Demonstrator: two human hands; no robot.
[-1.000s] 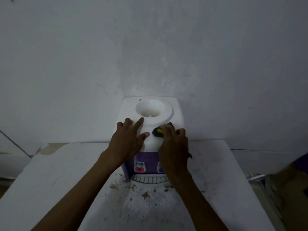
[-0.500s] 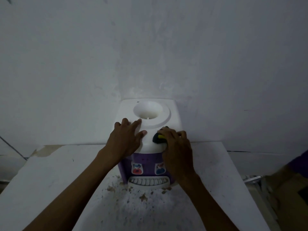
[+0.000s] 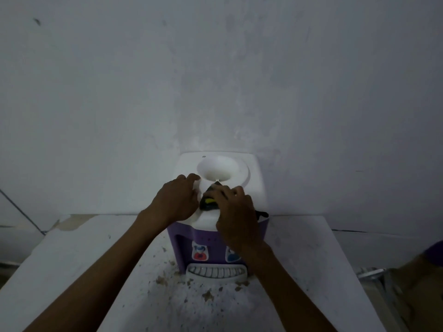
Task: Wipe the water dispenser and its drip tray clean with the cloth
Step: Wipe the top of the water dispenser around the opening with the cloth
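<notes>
Landmark: the water dispenser (image 3: pixel 217 212), standing upright on the table (image 3: pixel 79 255) with its back against the wall (image 3: pixel 215 80). Table to the left of the dispenser is bare surface out to its left edge. My left hand (image 3: pixel 176 200) rests on the left part of the white top, fingers loosely curved over the surface beside the round bottle well (image 3: pixel 221 170), holding nothing; judged to be bracing the unit. Just right of it, touching the same white top, my right hand (image 3: pixel 233 209) presses the dark cloth (image 3: pixel 208 200) down, fingers curled over it; a yellow patch shows between the hands, and a dark tail of cloth sticks out at the dispenser's right shoulder. Cloth sits at the front rim of the well, so the unwiped top lies away from me, toward the wall; right hand is the nearer one for that stroke. Room there is tight: the well's raised lip ahead, the top's right edge close by. The drip tray (image 3: pixel 217 271) is at the dispenser's foot, straight below my right wrist, not yet touched by the cloth. Brown debris (image 3: pixel 207 294) is scattered on the table in front of the tray. Table right of the dispenser is open to its edge.
</notes>
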